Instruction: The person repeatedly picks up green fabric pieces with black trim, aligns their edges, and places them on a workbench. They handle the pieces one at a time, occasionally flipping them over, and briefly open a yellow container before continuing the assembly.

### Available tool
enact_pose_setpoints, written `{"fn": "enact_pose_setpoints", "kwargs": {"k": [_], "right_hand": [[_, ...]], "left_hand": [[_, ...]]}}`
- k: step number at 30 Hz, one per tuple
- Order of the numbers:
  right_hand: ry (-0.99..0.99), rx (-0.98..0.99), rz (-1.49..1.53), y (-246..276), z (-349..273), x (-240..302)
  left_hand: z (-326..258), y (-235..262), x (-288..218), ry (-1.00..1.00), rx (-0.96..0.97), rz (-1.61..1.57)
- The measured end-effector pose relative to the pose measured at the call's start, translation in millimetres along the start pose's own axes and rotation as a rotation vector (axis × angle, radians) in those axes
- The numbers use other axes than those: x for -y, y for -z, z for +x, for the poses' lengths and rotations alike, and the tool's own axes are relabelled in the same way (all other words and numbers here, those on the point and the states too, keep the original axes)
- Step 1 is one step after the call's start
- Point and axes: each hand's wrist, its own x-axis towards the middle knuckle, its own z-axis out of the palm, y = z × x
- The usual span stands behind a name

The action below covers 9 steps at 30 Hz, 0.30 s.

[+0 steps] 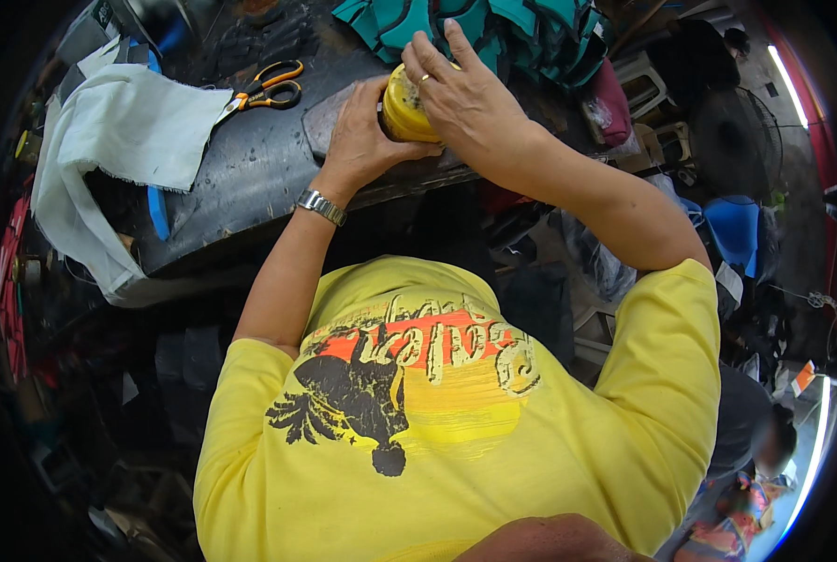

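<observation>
A round yellow container (405,117) with dark smudges on its top stands upright at the table's near edge. My left hand (362,136) is wrapped round its left side, with the thumb along the bottom front. Over the top and right side curls my right hand (465,103), its fingers on the upper rim; the fingertips are partly hidden. Beneath my left hand lies a flat greyish slab (321,124). Just beyond both hands is a heap of cut teal pieces (404,26) with dark edges.
Scissors (261,92) with black and orange handles touch a white cloth (147,117) that hangs over the table's left edge. A blue strip (158,214) shows under the cloth. A maroon bundle (612,103) lies at the right end. Beyond are a blue plastic object (734,229) and another person (741,417).
</observation>
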Motion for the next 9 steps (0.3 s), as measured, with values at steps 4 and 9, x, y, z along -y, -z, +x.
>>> {"fn": "enact_pose_setpoints", "kwargs": {"k": [4, 9], "right_hand": [[-0.095, -0.049, 0.109, -7, -14, 4], [-0.215, -0.100, 0.594, -41, -45, 20]], "left_hand": [[2, 2, 3, -0.022, -0.004, 0.031], [2, 9, -9, 0.043, 0.012, -0.025]]}}
